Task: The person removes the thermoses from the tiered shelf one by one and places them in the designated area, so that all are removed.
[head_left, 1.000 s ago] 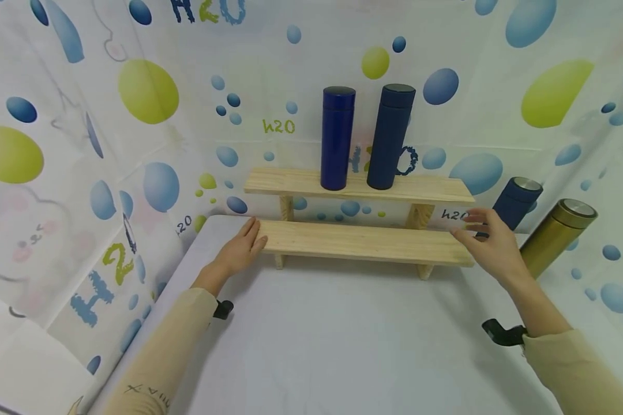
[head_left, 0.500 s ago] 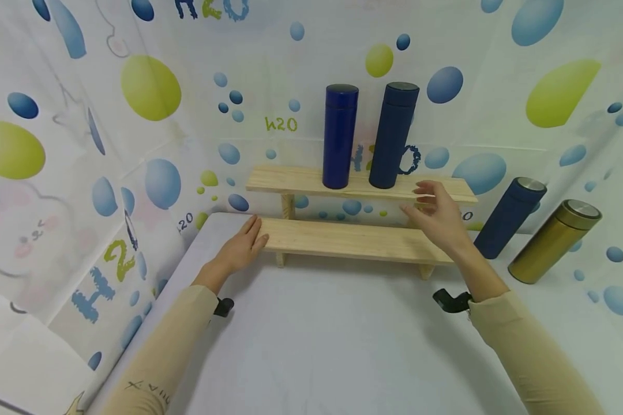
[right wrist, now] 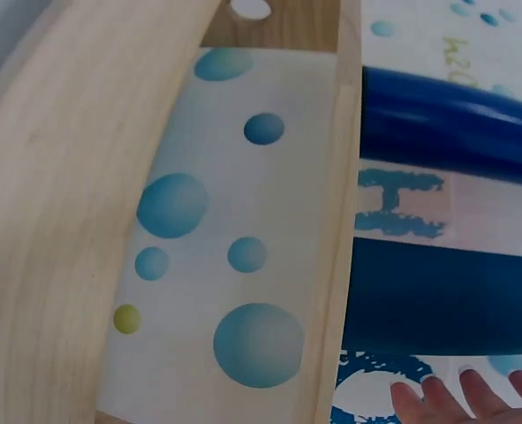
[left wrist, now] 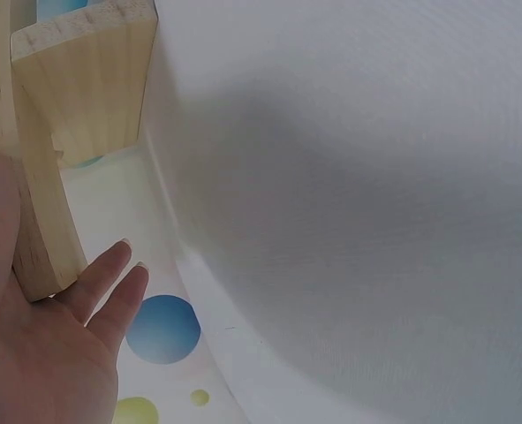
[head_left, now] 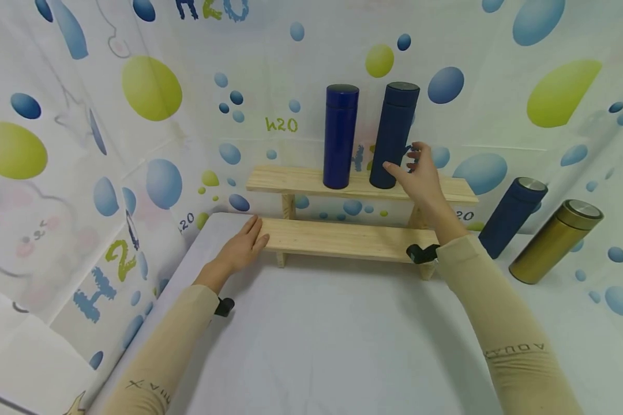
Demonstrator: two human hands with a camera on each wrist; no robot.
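Observation:
A two-tier wooden shelf [head_left: 337,241] stands against the back wall. My left hand [head_left: 237,248] rests at the left end of its lower board. In the left wrist view, two straight fingers [left wrist: 110,291] show past the board's end [left wrist: 53,256]. On the upper board stand a glossy blue vacuum flask [head_left: 340,138] and a matte dark blue vacuum flask [head_left: 391,135]. My right hand [head_left: 420,176] is at the dark one, thumb in front, fingers spread on its right side. In the right wrist view, the fingertips [right wrist: 459,397] are apart from that flask [right wrist: 442,296]; thumb contact is unclear.
Another dark blue flask [head_left: 513,216] and a gold flask [head_left: 555,242] stand on the table right of the shelf, near my right forearm. White cloth covers the table [head_left: 316,334]. A wall sheet with blue and green spots hangs close behind the shelf.
My right hand has moved left and up, from beside the flasks on the right to the dark blue flask on the upper board. The left hand has stayed at the shelf's end.

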